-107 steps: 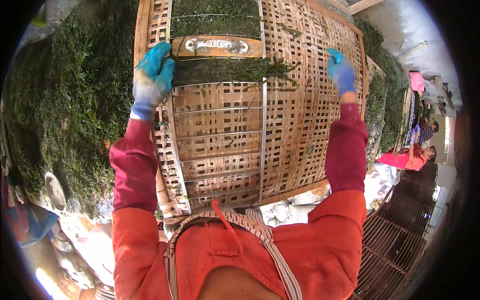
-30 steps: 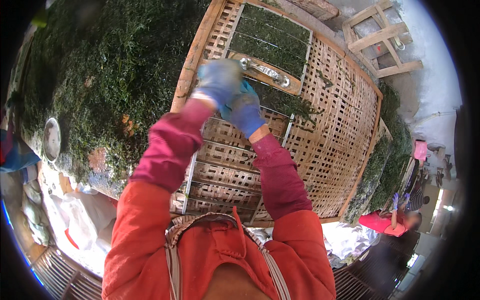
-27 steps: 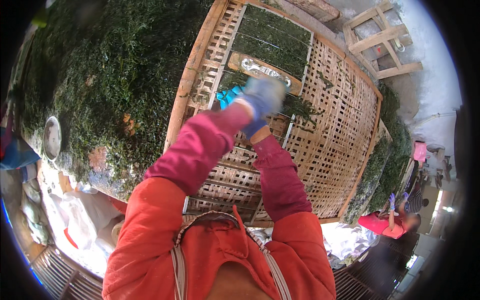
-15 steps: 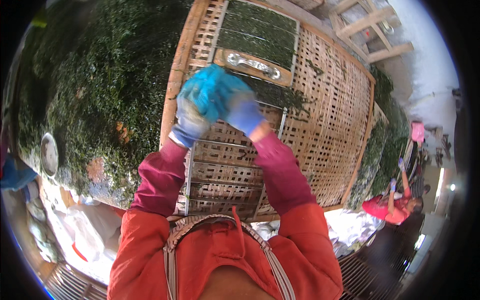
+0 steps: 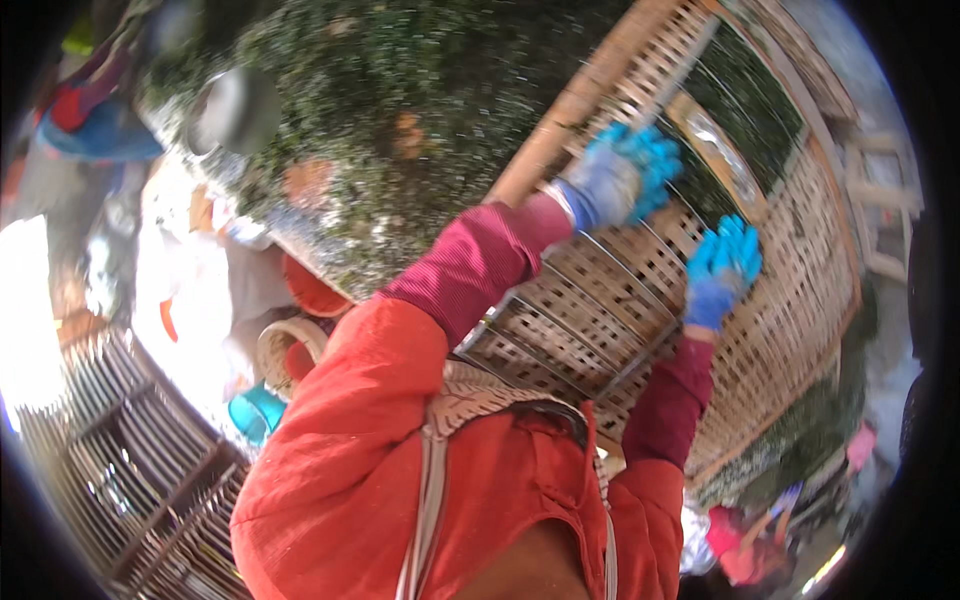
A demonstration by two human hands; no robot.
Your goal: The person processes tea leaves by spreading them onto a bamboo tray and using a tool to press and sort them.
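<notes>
My left hand [image 5: 622,180], in a blue glove, lies with fingers spread over the metal divider frame [image 5: 612,258], beside the bamboo rail. My right hand [image 5: 722,265], gloved alike, has its fingers stretched over the frame's opposite side. Under both is a woven bamboo screen [image 5: 790,300] with a wooden border. A wooden block with a metal handle [image 5: 715,150] rests across the frame just beyond my hands. Chopped dark green leafy matter [image 5: 745,95] fills the far sections, and some shows between my hands. The nearer sections show bare weave.
A large heap of wet green matter [image 5: 350,110] spreads at the left, with a blurred round metal bowl [image 5: 235,112] on it. A teal container [image 5: 257,412] stands lower left. One person [image 5: 745,545] is at lower right, another's sleeve [image 5: 85,100] at upper left. A wooden stool [image 5: 885,200] stands far right.
My hands were together, blurred, beside the handled block; now they are apart with fingers spread over the frame. My view has turned, so the screen appears tilted and further right.
</notes>
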